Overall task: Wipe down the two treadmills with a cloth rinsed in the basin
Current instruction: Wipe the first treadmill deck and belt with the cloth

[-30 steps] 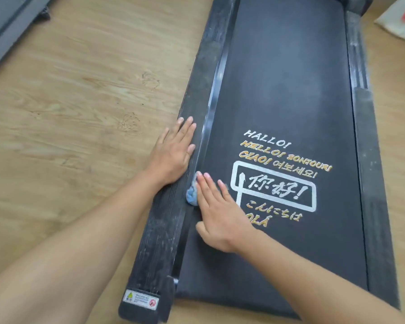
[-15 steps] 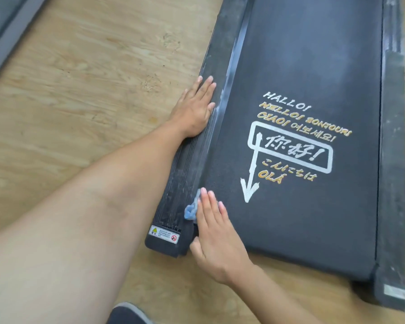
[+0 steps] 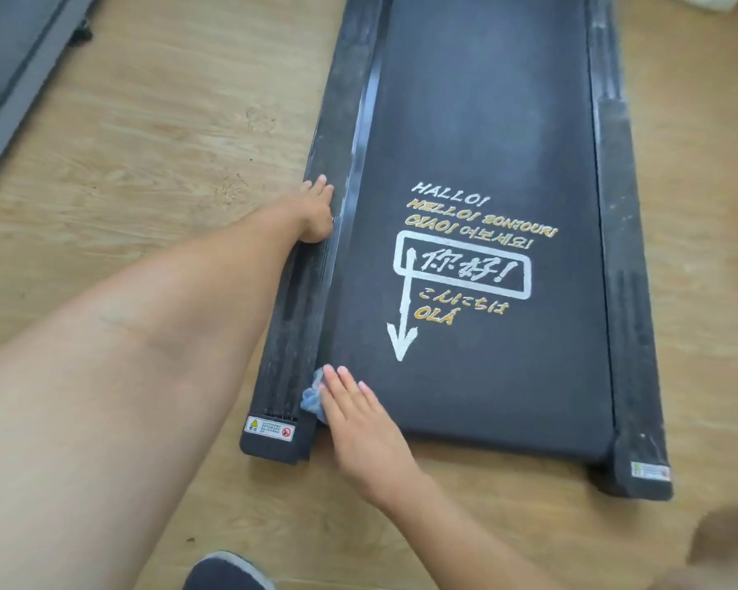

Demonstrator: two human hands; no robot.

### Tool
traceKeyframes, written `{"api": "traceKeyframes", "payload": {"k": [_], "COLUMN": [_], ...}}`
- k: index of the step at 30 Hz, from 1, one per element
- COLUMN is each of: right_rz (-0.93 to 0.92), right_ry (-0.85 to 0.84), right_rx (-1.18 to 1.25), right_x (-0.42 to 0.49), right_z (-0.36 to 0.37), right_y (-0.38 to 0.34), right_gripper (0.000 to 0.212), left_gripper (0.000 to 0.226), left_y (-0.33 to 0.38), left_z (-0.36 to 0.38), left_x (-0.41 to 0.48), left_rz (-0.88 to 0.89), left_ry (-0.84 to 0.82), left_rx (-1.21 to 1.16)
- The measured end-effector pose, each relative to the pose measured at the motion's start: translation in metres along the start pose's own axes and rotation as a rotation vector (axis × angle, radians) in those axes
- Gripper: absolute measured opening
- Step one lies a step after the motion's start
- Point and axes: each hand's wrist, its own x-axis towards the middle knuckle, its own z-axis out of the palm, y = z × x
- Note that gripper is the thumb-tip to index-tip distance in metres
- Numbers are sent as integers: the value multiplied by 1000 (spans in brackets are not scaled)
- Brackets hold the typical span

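Cloth sits pressed under your flat right hand at the near-left corner of the treadmill; your left hand rests flat farther up its left rail, which runs straight away from you.

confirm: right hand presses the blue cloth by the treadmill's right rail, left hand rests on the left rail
Wrong rail: the head view shows the right hand pressing the crumpled blue cloth by the black treadmill's left side rail. The left hand does rest on that rail.
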Motion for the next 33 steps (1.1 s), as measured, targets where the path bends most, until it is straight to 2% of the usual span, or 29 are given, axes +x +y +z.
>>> {"api": "traceKeyframes", "payload": {"k": [2, 3, 5, 7, 9, 10, 12, 14, 16, 19, 22, 28, 31, 33], "right_rz": [23, 67, 294, 589, 702, 712, 713, 723, 752, 794, 854, 953, 879, 792], "right_ry": [64, 39, -10, 100, 230, 298, 363, 365, 392, 420, 421, 418, 482, 507], "right_rx": [74, 104, 361, 955, 1664, 1927, 2164, 2186, 2163, 2035, 1860, 1389, 1129, 920], "right_x": [8, 8, 6, 3, 1, -5, -19, -42, -72, -125, -183, -318, -385, -420], "right_z": [-16, -29, -54, -96, -149, -179, -239, -296, -347, -419, -502, -690, -765, -805], "right_y": [0, 1, 7, 8, 1, -5, -21, -40, -55, -67, -66, -42, -16, 9], "right_gripper": [47, 38, 24, 15, 18, 20, 24, 27, 31, 28, 23, 25, 20, 17], "left_gripper": [69, 70, 71, 68, 64, 63, 56, 48, 44, 36, 36, 49, 57, 58], "left_y": [16, 23, 40, 71, 108, 124, 148, 163, 175, 195, 226, 354, 440, 491], "left_z": [-3, -1, 4, 0, -11, -18, -44, -82, -129, -192, -244, -351, -388, -403], "left_x": [-19, -34, -67, -100, -132, -150, -189, -226, -261, -308, -359, -463, -503, -514], "left_rz": [-59, -67, -52, -20, 32, 47, 6, -86, -106, -30, 89, 229, 336, 419], "left_ry": [-48, -68, -95, -64, 14, 41, 101, 197, 301, 323, 229, -33, -168, -190], "left_rx": [11, -13, -165, -409, -589, -634, -692, -755, -760, -546, -293, -94, 3, 91]}}
